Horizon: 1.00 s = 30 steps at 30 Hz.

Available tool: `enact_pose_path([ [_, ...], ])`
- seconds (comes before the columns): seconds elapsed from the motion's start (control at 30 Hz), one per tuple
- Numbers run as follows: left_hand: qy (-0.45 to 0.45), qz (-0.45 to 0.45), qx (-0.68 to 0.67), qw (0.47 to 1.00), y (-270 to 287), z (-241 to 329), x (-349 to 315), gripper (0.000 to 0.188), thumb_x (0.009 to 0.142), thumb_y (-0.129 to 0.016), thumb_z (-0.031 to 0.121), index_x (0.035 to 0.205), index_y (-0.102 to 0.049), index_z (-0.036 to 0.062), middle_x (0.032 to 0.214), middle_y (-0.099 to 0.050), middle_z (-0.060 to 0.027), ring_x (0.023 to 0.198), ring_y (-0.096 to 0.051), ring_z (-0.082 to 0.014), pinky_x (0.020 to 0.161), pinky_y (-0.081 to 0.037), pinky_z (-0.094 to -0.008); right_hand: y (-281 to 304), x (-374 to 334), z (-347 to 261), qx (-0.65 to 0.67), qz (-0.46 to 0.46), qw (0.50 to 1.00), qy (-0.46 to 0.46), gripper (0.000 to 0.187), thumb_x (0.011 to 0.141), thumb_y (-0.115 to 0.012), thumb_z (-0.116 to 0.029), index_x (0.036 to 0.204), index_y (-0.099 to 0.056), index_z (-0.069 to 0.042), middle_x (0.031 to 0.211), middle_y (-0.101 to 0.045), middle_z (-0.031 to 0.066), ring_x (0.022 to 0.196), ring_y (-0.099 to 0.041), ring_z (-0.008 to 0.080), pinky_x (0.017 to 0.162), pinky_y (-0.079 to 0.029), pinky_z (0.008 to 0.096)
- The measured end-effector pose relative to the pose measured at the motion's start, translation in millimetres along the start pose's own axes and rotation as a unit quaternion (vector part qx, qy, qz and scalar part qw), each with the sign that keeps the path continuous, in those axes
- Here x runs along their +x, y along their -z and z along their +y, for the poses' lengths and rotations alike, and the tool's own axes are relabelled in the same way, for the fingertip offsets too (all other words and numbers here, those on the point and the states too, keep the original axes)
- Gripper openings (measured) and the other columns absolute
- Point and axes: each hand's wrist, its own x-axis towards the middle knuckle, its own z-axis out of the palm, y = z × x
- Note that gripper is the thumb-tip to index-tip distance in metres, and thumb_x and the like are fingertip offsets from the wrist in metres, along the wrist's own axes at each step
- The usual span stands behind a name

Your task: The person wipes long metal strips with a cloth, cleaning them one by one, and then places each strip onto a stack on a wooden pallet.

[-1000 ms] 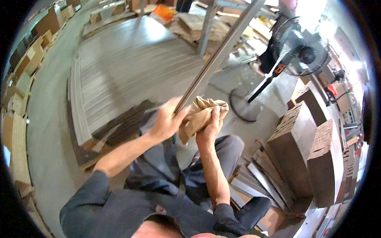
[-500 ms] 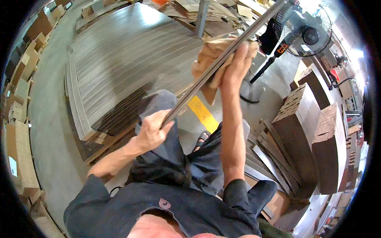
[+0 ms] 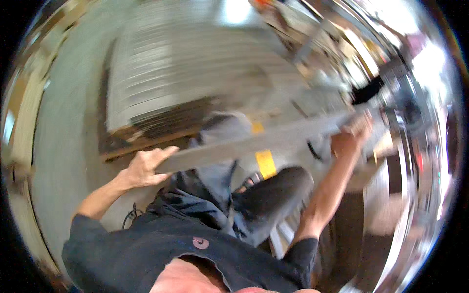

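Note:
A long, flat grey-brown board [image 3: 264,141] stretches across in front of me, its broad face showing and its right end raised. My left hand [image 3: 147,167] is closed on its near-left end, thumb along the upper edge and fingers below. Toward the far-right end, my right hand [image 3: 355,131] is wrapped on the board; its fingers are blurred. No cloth can be made out in the right hand. My bent knees are below the board.
Beyond the board lies a wide stack of grey-brown panels [image 3: 195,63] on a pallet. Yellow tape [image 3: 265,163] marks the floor by my foot. Stacked dark boards [image 3: 344,234] stand at right, with a blurred fan [image 3: 408,110] behind. Cartons [image 3: 24,122] line the left side.
The board has swung from a steep slant to nearly level and turned its broad face up. My right hand moved right and down; the tan cloth no longer shows. The view has turned rightward.

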Motion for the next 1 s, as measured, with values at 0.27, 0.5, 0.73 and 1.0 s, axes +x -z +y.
enact_pose_path([
  [0.27, 0.064, 0.201, -0.150, 0.966, 15, 10, -16, 0.069, 0.076, -0.079, 0.022, 0.133, -0.049, -0.0041, 0.117, -0.063, -0.0232, 0.106, -0.064, -0.0319, 0.090, -0.051, -0.0375, 9, 67, -60, 0.751, 0.044, 0.654, -0.084, 0.050, 0.093, -0.063, -0.034, 0.130, -0.054, -0.001, 0.119, -0.059, 0.0117, 0.107, -0.054, 0.0235, 0.099, -0.041, 0.0354],
  [0.5, 0.170, 0.458, 0.047, 0.871, 116, -114, 32, 0.076, 0.080, -0.075, 0.032, 0.133, -0.045, -0.0132, 0.133, -0.053, -0.0293, 0.127, -0.051, -0.0320, 0.106, -0.039, -0.0382, 94, 43, -214, 0.834, -0.104, 0.531, 0.103, 0.015, 0.089, -0.065, -0.015, 0.092, -0.063, 0.000, 0.087, -0.061, 0.0028, 0.079, -0.054, 0.0128, 0.072, -0.047, 0.0279],
  [0.73, 0.303, 0.475, 0.052, 0.825, 215, -284, 94, 0.038, 0.071, -0.069, 0.031, 0.090, -0.064, -0.0017, 0.071, -0.067, -0.0166, 0.068, -0.067, -0.0280, 0.063, -0.051, -0.0403, 154, 46, -323, 0.773, -0.121, 0.605, 0.148, 0.026, 0.085, -0.068, -0.020, 0.091, -0.062, 0.003, 0.081, -0.064, 0.0097, 0.074, -0.057, 0.0165, 0.068, -0.048, 0.0329],
  [1.0, 0.435, 0.399, 0.104, 0.800, 230, -415, 134, 0.043, 0.060, -0.070, 0.031, 0.081, -0.066, -0.0074, 0.079, -0.067, -0.0268, 0.077, -0.068, -0.0384, 0.070, -0.054, -0.0445, 162, 27, -346, 0.716, -0.049, 0.676, 0.165, 0.021, 0.080, -0.069, -0.014, 0.082, -0.058, 0.004, 0.072, -0.062, 0.0139, 0.066, -0.055, 0.0187, 0.065, -0.049, 0.0344],
])
